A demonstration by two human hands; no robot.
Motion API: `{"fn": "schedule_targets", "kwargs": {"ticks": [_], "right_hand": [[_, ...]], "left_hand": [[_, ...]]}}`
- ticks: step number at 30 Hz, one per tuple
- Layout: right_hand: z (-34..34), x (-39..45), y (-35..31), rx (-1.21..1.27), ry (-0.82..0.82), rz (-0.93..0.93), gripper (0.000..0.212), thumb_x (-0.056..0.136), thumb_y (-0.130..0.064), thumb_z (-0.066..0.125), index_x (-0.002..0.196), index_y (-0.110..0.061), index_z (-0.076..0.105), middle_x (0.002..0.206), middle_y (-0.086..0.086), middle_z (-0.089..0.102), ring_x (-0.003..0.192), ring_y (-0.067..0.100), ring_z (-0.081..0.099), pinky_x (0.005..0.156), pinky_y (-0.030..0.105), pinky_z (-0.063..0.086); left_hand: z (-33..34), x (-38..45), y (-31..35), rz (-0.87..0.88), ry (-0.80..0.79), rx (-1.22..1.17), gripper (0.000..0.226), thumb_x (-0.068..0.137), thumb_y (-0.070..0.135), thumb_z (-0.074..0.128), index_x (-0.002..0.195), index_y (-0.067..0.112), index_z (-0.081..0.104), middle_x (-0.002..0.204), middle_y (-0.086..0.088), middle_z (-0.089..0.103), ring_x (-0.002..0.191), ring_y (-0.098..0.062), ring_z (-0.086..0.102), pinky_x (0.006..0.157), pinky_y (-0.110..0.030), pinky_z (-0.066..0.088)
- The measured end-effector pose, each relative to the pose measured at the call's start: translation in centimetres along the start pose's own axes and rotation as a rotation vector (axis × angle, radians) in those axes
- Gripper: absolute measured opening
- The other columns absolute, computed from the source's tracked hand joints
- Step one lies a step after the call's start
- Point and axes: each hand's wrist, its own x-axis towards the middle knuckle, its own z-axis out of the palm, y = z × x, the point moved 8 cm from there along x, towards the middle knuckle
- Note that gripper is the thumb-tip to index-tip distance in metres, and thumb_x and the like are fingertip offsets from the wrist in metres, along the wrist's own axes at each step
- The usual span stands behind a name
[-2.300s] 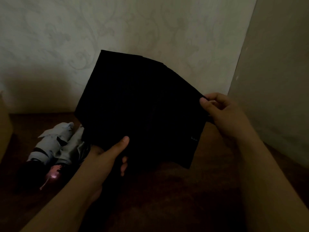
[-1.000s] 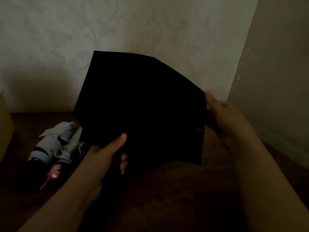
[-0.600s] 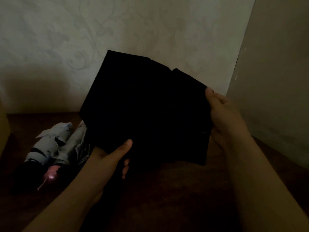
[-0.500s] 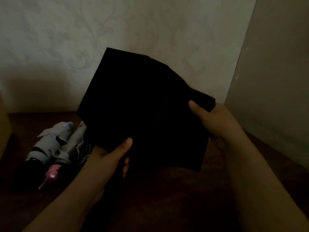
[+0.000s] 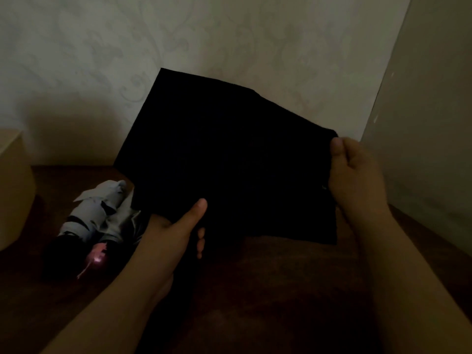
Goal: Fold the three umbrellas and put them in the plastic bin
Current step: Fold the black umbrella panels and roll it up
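Left hand (image 5: 173, 233): thumb laid flat across the front of the black umbrella canopy (image 5: 229, 162), fingers curled behind the lower left part of the fabric, 2 fingertips showing at its edge. Firm grip on the bundle near its base. Right hand (image 5: 355, 180): thumb and curled fingers pinching the canopy's right corner, pulling the pleats taut. Held up between both hands, fanned out in flat dark folds, well above the brown surface (image 5: 281, 290), upper corner tilted toward the patterned wall (image 5: 178, 34). Shaft and handle lost in the dark under the left hand; cannot tell how they lie.

Down left, on the brown surface: 2 folded umbrellas side by side, touching, partly behind the canopy's lower left edge. Grey folded umbrella (image 5: 92, 213) with a dark strap round it and a dark handle end nearer the camera. Second folded umbrella (image 5: 122, 226) just to its right, with a pink handle (image 5: 98, 259) catching the light.

Far left edge: pale plastic bin (image 5: 12, 200), only part of its wall and rim in view, well apart from the held umbrella. Far right: plain pale panel (image 5: 429, 123) standing upright.
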Motion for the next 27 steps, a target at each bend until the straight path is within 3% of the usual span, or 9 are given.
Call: {"fn": "schedule_targets", "kwargs": {"ticks": [3, 6, 9, 12, 17, 20, 22, 24, 27], "right_hand": [[0.9, 0.0, 1.4, 0.23, -0.138, 0.191, 0.028, 0.1, -0.029, 0.041, 0.083, -0.02, 0.06, 0.073, -0.012, 0.062, 0.06, -0.002, 0.058, 0.047, 0.007, 0.042], [2.0, -0.4, 3.0, 0.237, -0.211, 0.323, 0.022, 0.092, -0.04, 0.053, 0.087, -0.02, 0.062, 0.094, -0.002, 0.068, 0.083, 0.009, 0.065, 0.068, 0.02, 0.053], [1.7, -0.4, 3.4, 0.321, -0.142, 0.388, 0.028, 0.088, -0.045, 0.057, 0.087, -0.019, 0.065, 0.093, 0.003, 0.07, 0.089, 0.02, 0.068, 0.074, 0.034, 0.055], [0.5, 0.0, 2.9, 0.325, -0.033, 0.283, 0.029, 0.096, -0.039, 0.05, 0.081, -0.022, 0.069, 0.091, 0.012, 0.069, 0.091, 0.026, 0.067, 0.079, 0.043, 0.054], [0.1, 0.1, 2.5, 0.333, 0.002, 0.255, 0.024, 0.098, -0.037, 0.047, 0.084, -0.026, 0.064, 0.082, -0.008, 0.066, 0.076, 0.006, 0.063, 0.06, 0.02, 0.048], [1.3, -0.2, 3.0, 0.339, -0.15, 0.397, 0.034, 0.089, -0.049, 0.054, 0.105, -0.021, 0.064, 0.096, -0.004, 0.067, 0.083, 0.01, 0.065, 0.059, 0.022, 0.049], [1.2, -0.2, 3.7, 0.342, -0.139, 0.438, 0.031, 0.09, -0.042, 0.057, 0.109, -0.018, 0.064, 0.103, 0.002, 0.067, 0.083, 0.012, 0.065, 0.054, 0.019, 0.049], [0.4, 0.0, 3.5, 0.195, -0.084, 0.374, 0.02, 0.092, -0.031, 0.059, 0.108, -0.022, 0.062, 0.104, 0.002, 0.066, 0.08, 0.009, 0.063, 0.054, 0.021, 0.048], [0.6, -0.2, 3.0, 0.095, -0.082, 0.313, 0.034, 0.091, -0.043, 0.055, 0.117, -0.021, 0.056, 0.107, 0.001, 0.064, 0.085, 0.01, 0.064, 0.063, 0.027, 0.049]], "left_hand": [[0.4, -0.2, -0.2, -0.049, -0.027, -0.042, 0.026, 0.088, 0.031, 0.058, 0.08, 0.008, 0.053, 0.052, -0.003, 0.048, 0.043, -0.015, 0.045, 0.046, -0.03, 0.04], [0.8, -0.3, -0.2, -0.064, -0.06, -0.055, 0.026, 0.087, 0.032, 0.059, 0.078, 0.008, 0.052, 0.052, -0.003, 0.048, 0.042, -0.015, 0.045, 0.044, -0.029, 0.039], [1.3, -0.5, 0.0, -0.049, -0.092, -0.064, 0.024, 0.084, 0.031, 0.059, 0.083, 0.008, 0.053, 0.052, -0.003, 0.047, 0.042, -0.015, 0.044, 0.042, -0.027, 0.039], [1.8, -0.8, -0.1, -0.072, -0.138, -0.098, 0.028, 0.079, 0.035, 0.06, 0.082, 0.008, 0.052, 0.053, -0.005, 0.046, 0.042, -0.015, 0.043, 0.042, -0.027, 0.039], [2.9, -1.1, -0.9, -0.243, -0.208, -0.241, 0.049, 0.073, 0.044, 0.063, 0.106, 0.009, 0.056, 0.054, -0.004, 0.045, 0.041, -0.014, 0.041, 0.041, -0.025, 0.037], [3.6, -1.5, -1.0, -0.284, -0.249, -0.28, 0.049, 0.073, 0.045, 0.062, 0.108, 0.011, 0.059, 0.054, -0.003, 0.044, 0.041, -0.014, 0.04, 0.039, -0.025, 0.036], [3.8, -1.7, -1.0, -0.296, -0.259, -0.3, 0.048, 0.074, 0.045, 0.061, 0.108, 0.012, 0.06, 0.054, -0.003, 0.044, 0.041, -0.014, 0.04, 0.039, -0.024, 0.036], [3.8, -1.7, -0.9, -0.317, -0.257, -0.347, 0.047, 0.076, 0.044, 0.06, 0.11, 0.012, 0.059, 0.054, -0.002, 0.043, 0.041, -0.012, 0.04, 0.039, -0.023, 0.036], [3.4, -1.4, -0.7, -0.345, -0.231, -0.43, 0.047, 0.08, 0.044, 0.058, 0.116, 0.015, 0.057, 0.052, 0.001, 0.042, 0.038, -0.01, 0.04, 0.036, -0.021, 0.036]]}}
